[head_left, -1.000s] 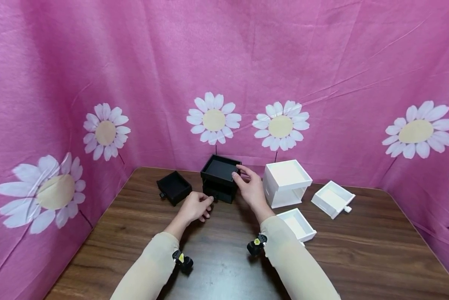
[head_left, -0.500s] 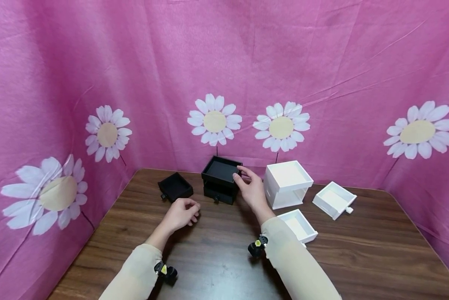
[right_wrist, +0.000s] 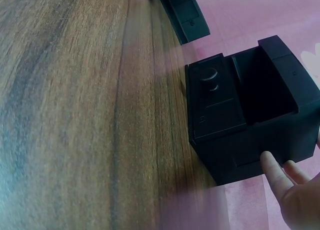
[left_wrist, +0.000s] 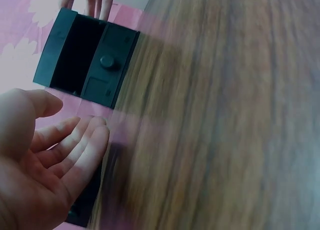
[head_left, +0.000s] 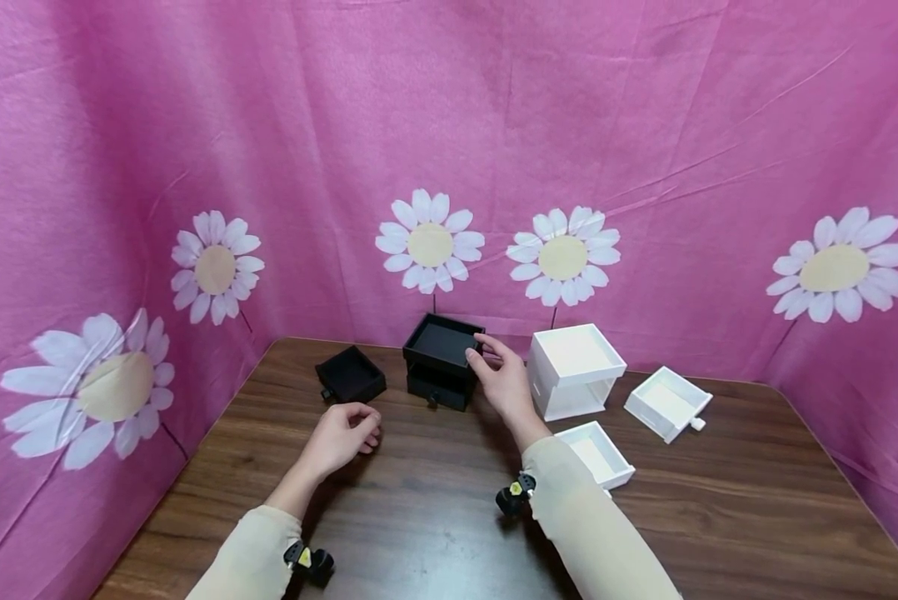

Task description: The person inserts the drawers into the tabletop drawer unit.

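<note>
In the head view a black box (head_left: 443, 342) has an open upper slot and, below it, a drawer front with a round knob (right_wrist: 209, 79). My right hand (head_left: 505, 383) rests its fingertips against the box's right side; in the right wrist view the fingers (right_wrist: 272, 170) touch that side wall. My left hand (head_left: 340, 437) hovers over the table, fingers loosely bent and holding nothing. Just behind it lies a separate black drawer (head_left: 350, 375). In the left wrist view the left hand (left_wrist: 55, 155) is apart from the box (left_wrist: 95, 80).
Right of the black box stands a white box (head_left: 572, 367) with an open front. Two loose white drawers lie on the wooden table (head_left: 449, 533), one farther right (head_left: 666, 400) and one partly behind my right sleeve (head_left: 599, 450). Pink flowered cloth (head_left: 449, 125) hangs behind.
My left hand has let go of the knob area on the black box and drawn back toward the left and nearer. The right hand has stayed at the box's side.
</note>
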`<state>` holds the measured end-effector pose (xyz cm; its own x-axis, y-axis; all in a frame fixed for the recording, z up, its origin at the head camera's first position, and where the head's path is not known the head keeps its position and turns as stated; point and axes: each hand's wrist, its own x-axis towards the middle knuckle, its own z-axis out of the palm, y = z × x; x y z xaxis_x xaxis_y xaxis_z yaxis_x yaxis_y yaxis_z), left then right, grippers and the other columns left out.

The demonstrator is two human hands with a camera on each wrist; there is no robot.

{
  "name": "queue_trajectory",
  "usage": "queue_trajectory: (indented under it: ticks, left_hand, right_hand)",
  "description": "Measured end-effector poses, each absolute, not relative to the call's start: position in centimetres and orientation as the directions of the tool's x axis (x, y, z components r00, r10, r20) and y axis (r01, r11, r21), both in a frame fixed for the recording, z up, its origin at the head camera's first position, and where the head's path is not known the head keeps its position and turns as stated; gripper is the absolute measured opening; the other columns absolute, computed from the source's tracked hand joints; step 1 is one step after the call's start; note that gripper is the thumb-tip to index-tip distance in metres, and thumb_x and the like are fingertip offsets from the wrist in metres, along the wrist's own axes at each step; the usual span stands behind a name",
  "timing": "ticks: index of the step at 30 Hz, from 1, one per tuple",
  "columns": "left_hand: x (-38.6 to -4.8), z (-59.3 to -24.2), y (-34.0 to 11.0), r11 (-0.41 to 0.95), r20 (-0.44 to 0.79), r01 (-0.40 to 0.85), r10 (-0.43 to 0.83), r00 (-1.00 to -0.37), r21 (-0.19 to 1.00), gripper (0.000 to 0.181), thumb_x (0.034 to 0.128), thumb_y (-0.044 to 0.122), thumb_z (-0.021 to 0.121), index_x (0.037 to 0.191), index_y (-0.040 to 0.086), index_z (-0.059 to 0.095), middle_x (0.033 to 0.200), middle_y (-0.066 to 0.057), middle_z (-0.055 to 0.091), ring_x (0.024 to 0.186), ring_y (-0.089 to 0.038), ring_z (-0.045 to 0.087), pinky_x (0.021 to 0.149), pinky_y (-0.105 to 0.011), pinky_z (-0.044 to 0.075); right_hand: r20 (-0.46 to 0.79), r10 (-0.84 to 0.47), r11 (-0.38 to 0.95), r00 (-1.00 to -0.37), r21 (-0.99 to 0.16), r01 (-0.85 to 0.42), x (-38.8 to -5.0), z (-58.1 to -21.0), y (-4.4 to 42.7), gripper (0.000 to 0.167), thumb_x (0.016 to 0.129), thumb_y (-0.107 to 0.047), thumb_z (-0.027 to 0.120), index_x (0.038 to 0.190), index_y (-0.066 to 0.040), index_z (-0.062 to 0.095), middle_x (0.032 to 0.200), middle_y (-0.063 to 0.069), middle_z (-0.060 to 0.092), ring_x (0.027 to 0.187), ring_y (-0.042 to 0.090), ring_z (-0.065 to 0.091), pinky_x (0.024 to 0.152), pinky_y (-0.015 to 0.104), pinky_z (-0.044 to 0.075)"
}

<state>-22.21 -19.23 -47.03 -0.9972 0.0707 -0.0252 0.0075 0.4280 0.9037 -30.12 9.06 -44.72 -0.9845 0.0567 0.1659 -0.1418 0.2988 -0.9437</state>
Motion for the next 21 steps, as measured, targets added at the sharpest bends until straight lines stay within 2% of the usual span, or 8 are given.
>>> queue_trajectory:
  ticks: [21]
  left_hand:
    - [-22.1, -47.5, -23.3, 0.465, 0.018, -0.011, -0.058, -0.998, 0.885, 0.023, 0.1066, 0.007, 0.063, 0.117, -0.012, 0.072, 0.097, -0.024, 0.079, 0.081, -0.023, 0.078, 0.071, -0.028, 0.064]
  right_hand:
    - [0.165, 0.043, 0.302, -0.985, -0.942, -0.144, -30.2, -44.9, 9.1, 0.046, 0.105, -0.028, 0.072, 0.148, -0.014, 0.066, 0.151, 0.023, 0.062, 0.136, 0.039, 0.064, 0.115, 0.054, 0.053]
